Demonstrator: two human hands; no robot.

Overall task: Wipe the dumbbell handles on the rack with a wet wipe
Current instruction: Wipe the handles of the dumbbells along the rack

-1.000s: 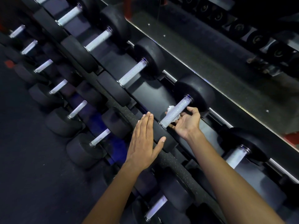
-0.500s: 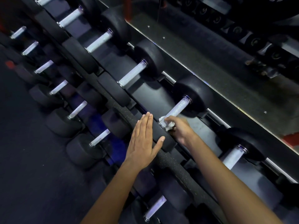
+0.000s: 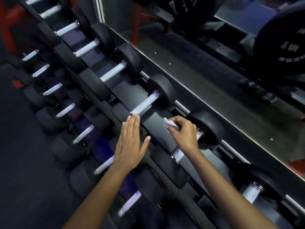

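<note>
White crumpled wet wipe [image 3: 170, 125] pinched in right hand [image 3: 183, 133] over silver knurled dumbbell handle [image 3: 179, 153]; left hand [image 3: 130, 144] flat, fingers straight, on black rack rail [image 3: 125, 116].

Right hand [image 3: 183, 134] pinches wet wipe [image 3: 170, 124] over dumbbell handle [image 3: 179, 153]; left hand [image 3: 130, 144] flat, fingers straight, on rack [image 3: 158, 123] front edge.

- Left hand [image 3: 130, 144] lies flat, palm down, fingers straight and together, thumb spread to the right; its forearm runs in from the lower edge
- Right hand [image 3: 183, 133] is curled, fingertips pinching a white wipe [image 3: 169, 124]; its forearm stretches in from lower right
</note>
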